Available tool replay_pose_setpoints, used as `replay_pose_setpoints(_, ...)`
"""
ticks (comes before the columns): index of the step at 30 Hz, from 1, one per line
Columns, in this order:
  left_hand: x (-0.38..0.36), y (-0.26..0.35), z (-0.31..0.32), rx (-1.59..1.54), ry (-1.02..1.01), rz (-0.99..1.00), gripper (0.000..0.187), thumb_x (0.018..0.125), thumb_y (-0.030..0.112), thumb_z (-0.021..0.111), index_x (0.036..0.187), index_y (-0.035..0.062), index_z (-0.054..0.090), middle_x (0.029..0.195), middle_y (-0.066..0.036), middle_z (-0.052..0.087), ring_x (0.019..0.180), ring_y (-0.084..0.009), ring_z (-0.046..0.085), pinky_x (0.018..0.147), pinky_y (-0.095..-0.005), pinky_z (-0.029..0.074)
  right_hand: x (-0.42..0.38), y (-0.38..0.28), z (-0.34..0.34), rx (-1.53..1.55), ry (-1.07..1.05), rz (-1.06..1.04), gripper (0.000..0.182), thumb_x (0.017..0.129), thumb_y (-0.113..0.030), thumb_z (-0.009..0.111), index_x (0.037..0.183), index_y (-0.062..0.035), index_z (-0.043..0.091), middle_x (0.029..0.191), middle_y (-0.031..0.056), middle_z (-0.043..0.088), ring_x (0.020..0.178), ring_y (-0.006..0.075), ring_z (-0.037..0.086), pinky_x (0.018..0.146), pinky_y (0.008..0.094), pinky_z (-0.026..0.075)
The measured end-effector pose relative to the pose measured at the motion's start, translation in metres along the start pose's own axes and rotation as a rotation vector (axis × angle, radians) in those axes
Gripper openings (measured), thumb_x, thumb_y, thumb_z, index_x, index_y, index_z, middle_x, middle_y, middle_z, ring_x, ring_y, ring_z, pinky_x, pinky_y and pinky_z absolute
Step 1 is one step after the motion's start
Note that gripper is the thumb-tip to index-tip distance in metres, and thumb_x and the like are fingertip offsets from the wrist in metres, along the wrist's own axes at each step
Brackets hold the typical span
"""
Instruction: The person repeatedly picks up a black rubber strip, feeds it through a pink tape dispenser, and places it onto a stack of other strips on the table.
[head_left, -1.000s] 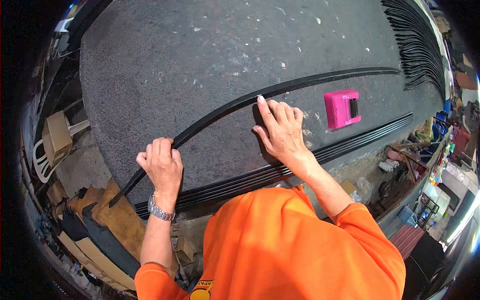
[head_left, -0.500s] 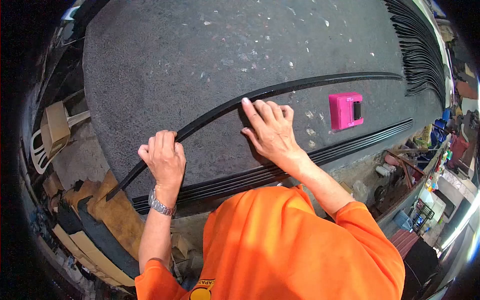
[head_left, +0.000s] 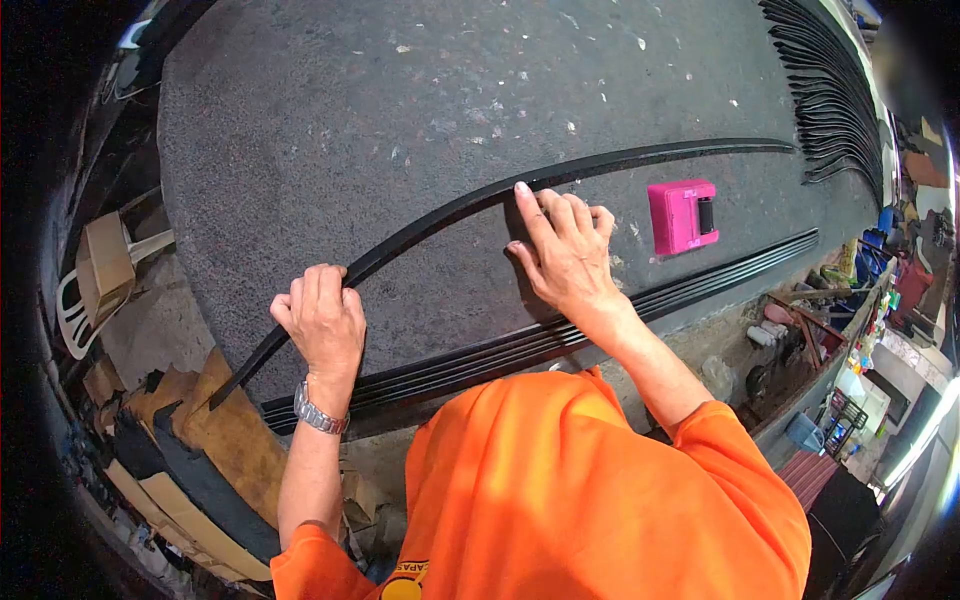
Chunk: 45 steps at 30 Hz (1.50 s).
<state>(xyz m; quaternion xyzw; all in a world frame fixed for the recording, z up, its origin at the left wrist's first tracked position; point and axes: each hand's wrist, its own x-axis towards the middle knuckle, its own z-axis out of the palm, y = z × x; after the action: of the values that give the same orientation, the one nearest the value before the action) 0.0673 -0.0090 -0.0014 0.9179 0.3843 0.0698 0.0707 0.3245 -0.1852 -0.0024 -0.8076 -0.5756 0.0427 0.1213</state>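
Observation:
A long, thin black strip (head_left: 430, 220) lies in a curve across the dark, speckled tabletop (head_left: 300, 140), its near end passing over the left edge. My left hand (head_left: 325, 318) is closed around it near that end, a metal watch on the wrist. Farther along, my right hand (head_left: 572, 250) touches the strip with the tip of the index finger. The thumb is held apart and the other fingers are loosely bent, with nothing in them. A pink block with a black inset (head_left: 680, 218) stands to the right of this hand.
Several straight black strips (head_left: 450, 364) lie side by side along the near edge. A dense row of black strips (head_left: 830, 110) fills the far right corner. Cardboard (head_left: 215, 530) and a white chair (head_left: 75, 315) with a box are at the left; shelves with clutter are at the right.
My right hand has slid a little to the right along the strip, its index fingertip still on it. My left hand keeps its grip in about the same place.

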Motion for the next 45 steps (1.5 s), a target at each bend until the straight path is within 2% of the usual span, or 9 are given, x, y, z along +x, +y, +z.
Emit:
replay_pose_setpoints(7, 0.0, 0.001, 0.0, 0.003, 0.001, -0.001, 0.019, 0.077, 0.005, 0.067, 0.095, 0.0112, 0.064, 0.097, -0.002, 0.066, 0.09, -0.0226, 0.06, 0.085, -0.039, 0.035, 0.005, -0.021, 0.005, 0.09, -0.017, -0.069, 0.072, 0.083, -0.027, 0.076, 0.147, -0.0091, 0.049, 0.128, 0.0078, 0.054, 0.118, 0.0253, 0.052, 0.095, 0.0476, 0.034)
replay_pose_setpoints(13, 0.0, 0.001, -0.001, 0.009, 0.021, 0.011, 0.022, 0.075, 0.003, 0.07, 0.094, 0.013, 0.064, 0.096, 0.0, 0.065, 0.088, -0.0205, 0.06, 0.084, -0.0385, 0.035, 0.003, -0.002, -0.004, 0.031, 0.002, -0.023, 0.069, 0.082, -0.027, 0.076, 0.144, -0.009, 0.051, 0.128, 0.0077, 0.054, 0.115, 0.0244, 0.052, 0.093, 0.0473, 0.034)
replay_pose_setpoints(24, -0.002, -0.004, -0.002, 0.025, 0.005, 0.01, 0.019, 0.079, 0.006, 0.065, 0.097, 0.0115, 0.065, 0.1, -0.002, 0.067, 0.094, -0.0225, 0.062, 0.085, -0.04, 0.036, 0.006, -0.014, 0.001, 0.093, 0.026, -0.069, 0.07, 0.081, -0.024, 0.077, 0.144, -0.0076, 0.051, 0.128, 0.0086, 0.054, 0.116, 0.0262, 0.052, 0.093, 0.0484, 0.035)
replay_pose_setpoints(28, -0.001, 0.0, 0.003, 0.023, 0.062, 0.053, 0.019, 0.079, 0.006, 0.065, 0.097, 0.0113, 0.066, 0.098, -0.002, 0.067, 0.09, -0.0215, 0.061, 0.083, -0.039, 0.036, -0.003, 0.011, -0.009, 0.024, 0.055, 0.018, 0.072, 0.081, -0.025, 0.078, 0.145, -0.0076, 0.05, 0.127, 0.009, 0.055, 0.114, 0.0263, 0.052, 0.092, 0.0473, 0.036)
replay_pose_setpoints(34, -0.002, 0.001, 0.002, 0.045, 0.022, 0.043, 0.02, 0.079, 0.004, 0.066, 0.098, 0.0099, 0.065, 0.099, -0.003, 0.067, 0.09, -0.0216, 0.061, 0.083, -0.0389, 0.035, -0.022, 0.045, -0.017, 0.001, 0.088, 0.132, 0.073, 0.081, -0.028, 0.077, 0.146, -0.0084, 0.05, 0.126, 0.009, 0.056, 0.114, 0.0269, 0.053, 0.092, 0.0458, 0.036)
replay_pose_setpoints(39, -0.001, -0.001, -0.001, 0.019, -0.037, 0.007, 0.023, 0.08, 0.005, 0.067, 0.102, 0.0095, 0.065, 0.101, -0.004, 0.066, 0.095, -0.0246, 0.062, 0.086, -0.0413, 0.037, -0.032, 0.078, -0.035, -0.185, 0.157, 0.231, 0.066, 0.081, -0.032, 0.077, 0.141, -0.0148, 0.057, 0.124, 0.0064, 0.057, 0.112, 0.0251, 0.054, 0.088, 0.0456, 0.035)
replay_pose_setpoints(43, 0.0, 0.0, -0.002, 0.007, -0.058, -0.007, 0.022, 0.08, 0.005, 0.067, 0.102, 0.0094, 0.065, 0.101, -0.005, 0.067, 0.097, -0.0263, 0.063, 0.087, -0.0434, 0.038, -0.034, 0.111, -0.043, -0.299, 0.2, 0.249, 0.057, 0.084, -0.033, 0.075, 0.137, -0.0161, 0.062, 0.119, 0.0043, 0.059, 0.109, 0.0231, 0.054, 0.088, 0.0452, 0.034)
replay_pose_setpoints(45, 0.0, 0.0, -0.003, 0.015, -0.053, -0.003, 0.022, 0.081, 0.005, 0.067, 0.102, 0.0092, 0.065, 0.101, -0.005, 0.067, 0.097, -0.0268, 0.064, 0.087, -0.0438, 0.038, -0.03, 0.119, -0.042, -0.289, 0.214, 0.223, 0.058, 0.082, -0.032, 0.077, 0.135, -0.0154, 0.062, 0.119, 0.0046, 0.059, 0.108, 0.0233, 0.054, 0.087, 0.0459, 0.034)
